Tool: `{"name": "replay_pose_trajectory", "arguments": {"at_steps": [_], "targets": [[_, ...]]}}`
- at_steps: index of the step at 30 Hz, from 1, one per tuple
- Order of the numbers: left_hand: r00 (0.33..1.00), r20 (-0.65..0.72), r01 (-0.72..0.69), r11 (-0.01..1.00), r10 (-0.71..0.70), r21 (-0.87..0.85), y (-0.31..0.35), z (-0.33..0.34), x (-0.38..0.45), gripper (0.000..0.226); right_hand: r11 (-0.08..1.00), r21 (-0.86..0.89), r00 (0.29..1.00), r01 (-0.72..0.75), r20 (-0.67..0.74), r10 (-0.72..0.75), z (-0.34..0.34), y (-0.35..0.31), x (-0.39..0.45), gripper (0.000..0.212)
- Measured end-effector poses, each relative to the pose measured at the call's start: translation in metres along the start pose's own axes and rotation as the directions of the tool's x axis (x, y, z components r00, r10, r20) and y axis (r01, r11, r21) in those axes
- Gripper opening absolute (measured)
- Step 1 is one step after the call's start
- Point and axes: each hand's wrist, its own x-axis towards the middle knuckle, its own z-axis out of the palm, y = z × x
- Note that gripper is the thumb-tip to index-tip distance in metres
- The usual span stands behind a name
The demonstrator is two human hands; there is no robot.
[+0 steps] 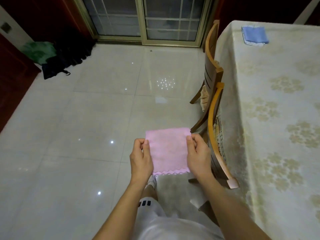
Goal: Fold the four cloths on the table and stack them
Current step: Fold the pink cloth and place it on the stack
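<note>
Pale glossy floor tiles (pixel 97 118) fill most of what you see, with ceiling lights mirrored in them; a sliding glass door (pixel 143 19) with a gold frame closes the far wall, and a heap of dark and green bags (pixel 52 58) lies on the floor at the left. Your table (pixel 270 118) stands at the right under a cream cloth with a flower pattern; two wooden chairs (pixel 213 94) are pushed in against its near side. You hold a pink cloth (pixel 167 149) in the air in front of you, out over the floor and well apart from the table; it hangs as a flat, squarish piece, its scalloped edges together at the bottom. Your left hand (pixel 141 158) pinches the cloth's left edge near the top between thumb and fingers; your right hand (pixel 197 153) pinches the right edge at the same height, fingers curled in. On the far part of the table lies a blue cloth (pixel 254 34), folded flat, with a lighter layer showing under its near and left edges; whether that is another cloth you cannot tell. Below your arms show white shorts (pixel 152 213) and a white shoe (pixel 152 181).
</note>
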Motion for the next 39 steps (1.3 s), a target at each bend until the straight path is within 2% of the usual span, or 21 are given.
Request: {"name": "replay_pose_trajectory", "arguments": {"at_steps": [7, 13, 17, 21, 29, 39], "targets": [[0.998, 0.056, -0.025, 1.0, 0.025, -0.001, 0.034, 0.003, 0.125, 0.022, 0.999, -0.025, 0.996, -0.027, -0.08, 0.025, 0.048, -0.038, 0.104, 0.022], [0.993, 0.112, -0.036, 0.999, 0.036, -0.004, 0.059, -0.002, 0.232, 0.023, 0.996, 0.031, 0.992, -0.079, -0.093, 0.081, 0.092, -0.082, 0.189, 0.027], [0.99, 0.127, -0.055, 0.999, 0.054, 0.0, 0.071, 0.003, 0.282, 0.022, 0.999, 0.016, 0.991, -0.044, -0.126, 0.046, 0.108, -0.1, 0.231, 0.034], [0.988, 0.149, -0.051, 0.999, 0.048, 0.012, 0.077, 0.015, 0.322, 0.022, 0.997, 0.03, 0.988, -0.071, -0.134, 0.075, 0.119, -0.106, 0.267, 0.032], [0.985, 0.168, -0.045, 0.999, 0.04, 0.029, 0.099, 0.055, 0.4, 0.021, 0.994, 0.023, 0.986, -0.104, -0.129, 0.106, 0.129, -0.103, 0.355, 0.027], [0.982, 0.183, -0.054, 0.998, 0.046, 0.039, 0.158, 0.146, 0.521, 0.023, 0.994, 0.044, 0.989, -0.099, -0.104, 0.103, 0.112, -0.11, 0.522, 0.025]]}}
